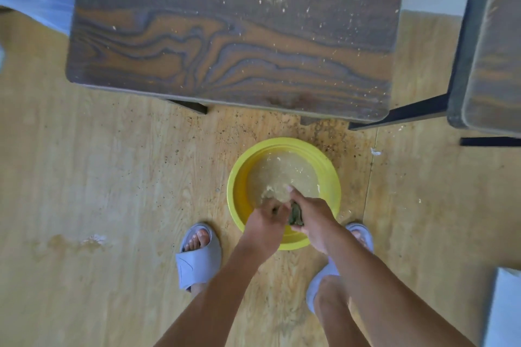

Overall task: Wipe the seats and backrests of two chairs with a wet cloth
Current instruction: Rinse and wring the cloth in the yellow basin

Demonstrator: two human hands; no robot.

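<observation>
A yellow basin [239, 177] of cloudy water stands on the floor between my feet. Over its near rim, my left hand [265, 227] and my right hand [311, 217] are both closed around a small dark green cloth [296, 215], bunched between them. Beyond the basin is a dark wood-grain chair seat [225, 51], dusted with pale crumbs and powder toward its back. A second chair seat [493, 65] shows at the right edge, only partly in view. No backrest is visible.
Black metal chair legs [400, 115] run between the two seats. The wooden floor [112, 177] has dark specks around the basin and a wet patch [76, 242] at the left. My feet wear grey slippers [197, 256].
</observation>
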